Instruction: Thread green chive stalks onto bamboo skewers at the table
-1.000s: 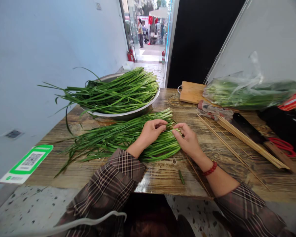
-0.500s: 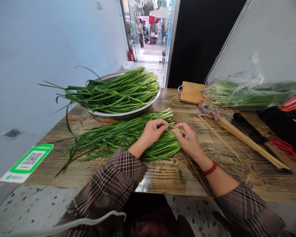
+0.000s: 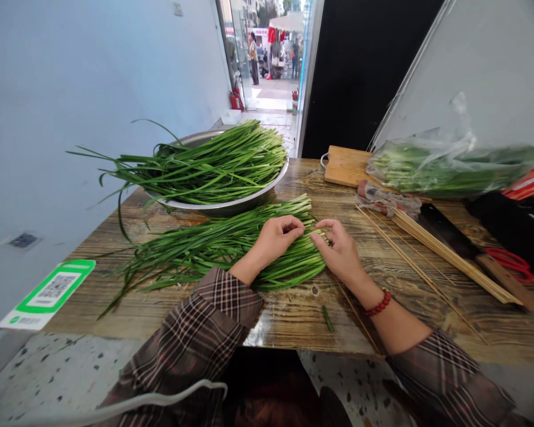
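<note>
A pile of garlic chives (image 3: 196, 249) lies on the wooden table, green leaves to the left and pale stem ends to the right. My left hand (image 3: 278, 237) rests over the stems, thumb and forefinger pinched at the pale ends. Facing it from the right, my right hand (image 3: 340, 252) also has its fingertips closed on the stem ends; the exact stalks are hard to make out. A thin bamboo skewer (image 3: 358, 317) slants from beneath the stems toward the table's front edge. Behind the pile stands a metal basin (image 3: 231, 207) heaped with more garlic chives.
On the right lie a bundle of bamboo skewers (image 3: 454, 255), loose skewers (image 3: 409, 267), a cleaver (image 3: 485, 258), red-handled scissors (image 3: 511, 264), a cutting board (image 3: 347, 166) and a plastic bag of greens (image 3: 454, 169). A QR-code card (image 3: 48, 293) is at the left edge.
Both hands stay almost in place at the stem ends, with only slight shifts of the right fingers. The chives, basin and tools have not moved.
</note>
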Motion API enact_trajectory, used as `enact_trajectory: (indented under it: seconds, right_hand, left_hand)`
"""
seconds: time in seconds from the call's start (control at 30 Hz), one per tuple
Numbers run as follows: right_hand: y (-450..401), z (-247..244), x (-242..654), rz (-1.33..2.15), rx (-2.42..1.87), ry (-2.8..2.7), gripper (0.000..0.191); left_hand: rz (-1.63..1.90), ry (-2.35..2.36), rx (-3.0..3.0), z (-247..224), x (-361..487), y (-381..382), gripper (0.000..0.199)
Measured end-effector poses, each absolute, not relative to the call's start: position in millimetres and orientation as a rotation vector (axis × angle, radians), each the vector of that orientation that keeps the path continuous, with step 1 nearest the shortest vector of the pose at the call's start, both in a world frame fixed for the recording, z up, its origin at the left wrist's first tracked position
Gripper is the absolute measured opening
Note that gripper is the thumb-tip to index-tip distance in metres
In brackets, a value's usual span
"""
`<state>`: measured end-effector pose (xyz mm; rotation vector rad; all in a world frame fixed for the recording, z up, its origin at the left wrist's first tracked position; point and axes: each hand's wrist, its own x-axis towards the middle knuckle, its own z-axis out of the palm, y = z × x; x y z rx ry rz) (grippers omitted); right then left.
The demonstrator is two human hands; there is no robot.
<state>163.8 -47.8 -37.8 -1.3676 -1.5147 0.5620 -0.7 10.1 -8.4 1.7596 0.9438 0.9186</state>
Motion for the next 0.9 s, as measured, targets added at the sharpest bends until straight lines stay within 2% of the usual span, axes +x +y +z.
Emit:
enact_trajectory:
  seconds: [0.13, 0.37, 0.53, 0.7, 0.9]
  right_hand:
    - [-48.8, -36.0, 164.2, 0.563, -1.341, -1.548, 0.043]
    - [-48.1, -34.1, 164.0, 0.45, -1.305, -1.618, 0.021]
    - [-47.8, -31.6, 164.4, 0.418, -1.297, -1.613, 0.027]
    - [-49.5, -29.5, 163.1, 0.416, -1.293, -1.61, 0.032]
    - [-46.8, -26.8, 170.3, 0.562, -1.276, -1.557, 0.041]
  left_hand:
    - [0.907, 0.937, 1.794, -7.8, -1.1, 9.8, 0.013]
    - [0.81, 0.871, 1.844, -5.9, -2.3, 7.0, 0.014]
    - [0.796, 0.873, 1.927, -4.2, -5.2, 10.1, 0.022]
    - [0.598, 0.815, 2.08, -7.8, -0.8, 8.8, 0.028]
    - [0.63, 0.788, 1.893, -5.7, -3.5, 10.6, 0.036]
